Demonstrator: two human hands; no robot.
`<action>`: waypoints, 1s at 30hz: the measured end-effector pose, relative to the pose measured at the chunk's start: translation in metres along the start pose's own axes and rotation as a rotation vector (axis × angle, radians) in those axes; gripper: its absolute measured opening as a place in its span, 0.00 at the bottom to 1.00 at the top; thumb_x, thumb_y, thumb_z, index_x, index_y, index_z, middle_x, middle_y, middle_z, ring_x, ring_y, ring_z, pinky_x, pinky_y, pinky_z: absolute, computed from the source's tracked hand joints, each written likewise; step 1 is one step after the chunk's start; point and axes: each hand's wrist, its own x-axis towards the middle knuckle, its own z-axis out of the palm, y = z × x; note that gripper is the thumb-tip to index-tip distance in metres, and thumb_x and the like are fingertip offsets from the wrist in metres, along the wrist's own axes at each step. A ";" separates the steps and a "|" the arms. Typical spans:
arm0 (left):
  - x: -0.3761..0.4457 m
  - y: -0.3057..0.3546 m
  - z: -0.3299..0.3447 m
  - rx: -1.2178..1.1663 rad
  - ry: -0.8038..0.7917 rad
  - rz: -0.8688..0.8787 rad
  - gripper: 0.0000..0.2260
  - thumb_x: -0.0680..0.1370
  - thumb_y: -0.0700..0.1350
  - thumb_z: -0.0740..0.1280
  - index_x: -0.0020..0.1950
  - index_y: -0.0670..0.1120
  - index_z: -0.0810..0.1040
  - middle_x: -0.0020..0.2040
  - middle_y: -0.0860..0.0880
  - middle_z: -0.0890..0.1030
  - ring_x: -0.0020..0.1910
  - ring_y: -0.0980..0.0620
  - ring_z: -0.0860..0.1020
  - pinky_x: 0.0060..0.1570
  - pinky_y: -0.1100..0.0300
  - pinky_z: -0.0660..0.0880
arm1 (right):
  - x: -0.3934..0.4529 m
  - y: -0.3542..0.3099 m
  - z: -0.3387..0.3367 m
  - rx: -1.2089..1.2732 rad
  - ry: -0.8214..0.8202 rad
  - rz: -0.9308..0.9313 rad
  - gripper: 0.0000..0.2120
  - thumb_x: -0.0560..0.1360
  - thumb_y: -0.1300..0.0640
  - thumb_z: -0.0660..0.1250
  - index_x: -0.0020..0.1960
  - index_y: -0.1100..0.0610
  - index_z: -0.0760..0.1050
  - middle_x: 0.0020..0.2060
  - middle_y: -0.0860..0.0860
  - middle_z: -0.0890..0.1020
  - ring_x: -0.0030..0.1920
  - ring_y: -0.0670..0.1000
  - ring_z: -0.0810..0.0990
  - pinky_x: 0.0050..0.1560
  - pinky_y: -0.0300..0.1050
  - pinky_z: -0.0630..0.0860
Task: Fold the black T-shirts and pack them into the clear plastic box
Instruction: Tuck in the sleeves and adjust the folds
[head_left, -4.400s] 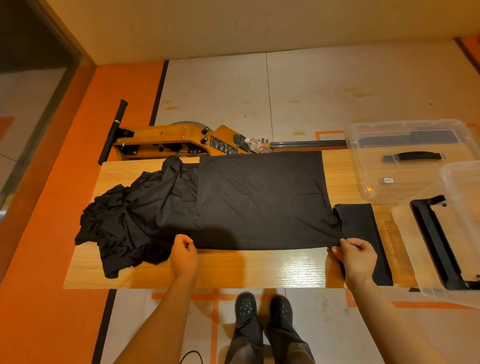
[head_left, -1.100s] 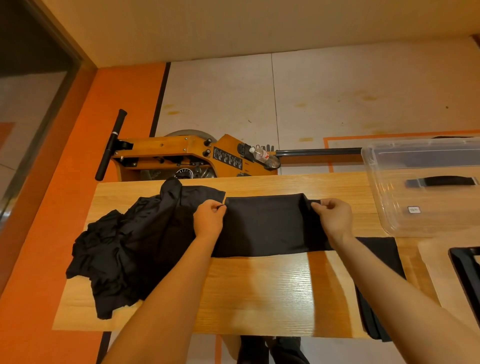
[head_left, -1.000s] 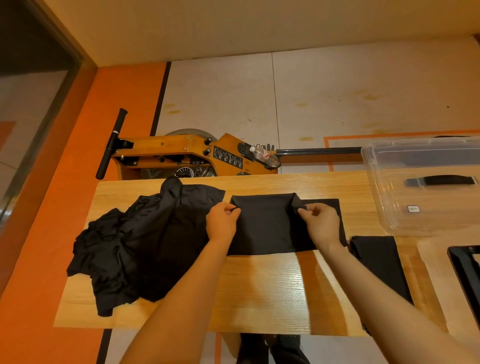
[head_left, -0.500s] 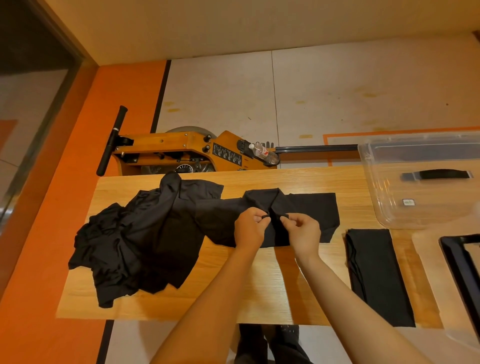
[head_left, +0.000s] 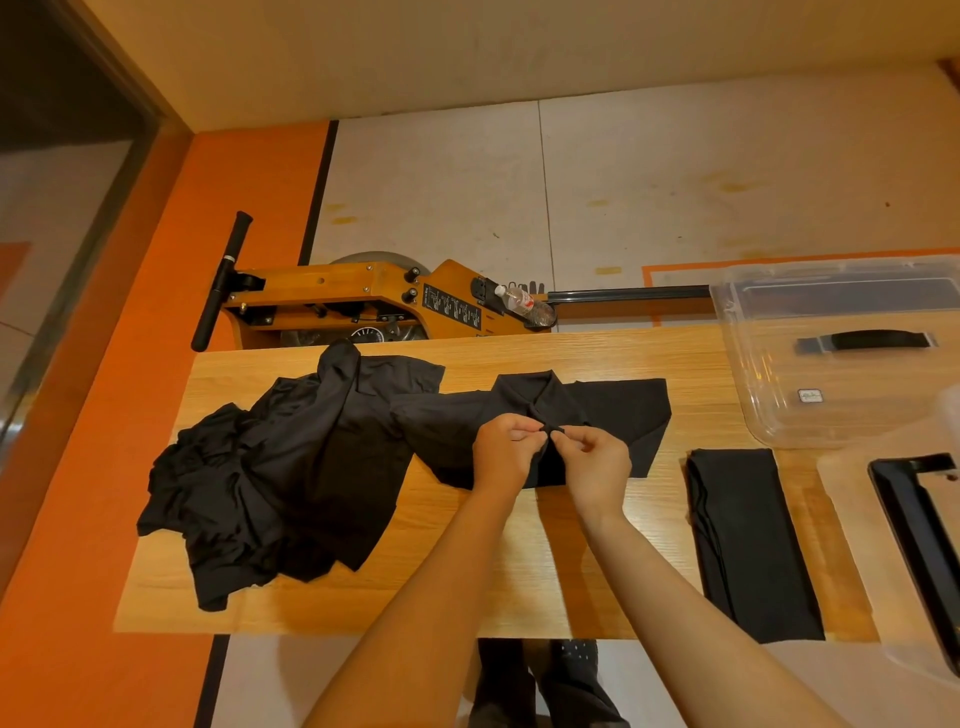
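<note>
While beside the shirt (head_left: 613, 410): crumpled pile (head_left: 270, 478), folded shirt (head_left: 748, 545), clear box (head_left: 831, 358).

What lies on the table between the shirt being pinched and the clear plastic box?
In the head view, only bare wooden table separates the pinched T-shirt from the clear plastic box. The folded T-shirt lies nearer the person.

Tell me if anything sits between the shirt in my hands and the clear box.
Nothing visible blocks it. Both hands, left and right, pinch the shirt mid-table; bare wood runs from there to the clear box at the far right. The folded shirt lies nearer you, off that line.
</note>
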 end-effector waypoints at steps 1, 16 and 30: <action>-0.001 0.000 0.000 -0.011 -0.006 -0.002 0.05 0.75 0.39 0.71 0.50 0.42 0.81 0.46 0.43 0.84 0.45 0.50 0.81 0.51 0.55 0.79 | 0.000 0.000 0.000 -0.004 0.008 0.001 0.06 0.75 0.59 0.72 0.51 0.58 0.83 0.36 0.44 0.81 0.40 0.41 0.79 0.42 0.30 0.72; 0.000 0.001 0.000 -0.113 -0.115 -0.069 0.09 0.79 0.33 0.62 0.57 0.35 0.79 0.44 0.45 0.81 0.39 0.56 0.79 0.39 0.71 0.77 | -0.006 0.003 0.002 0.076 -0.047 0.003 0.10 0.76 0.63 0.66 0.46 0.52 0.84 0.37 0.52 0.84 0.42 0.49 0.82 0.47 0.46 0.80; 0.012 0.012 -0.006 -0.292 -0.223 -0.388 0.14 0.82 0.34 0.54 0.62 0.31 0.75 0.61 0.33 0.77 0.62 0.39 0.77 0.59 0.55 0.74 | -0.004 -0.001 0.008 0.012 0.022 0.006 0.08 0.74 0.58 0.74 0.51 0.60 0.83 0.36 0.43 0.81 0.40 0.40 0.80 0.43 0.32 0.75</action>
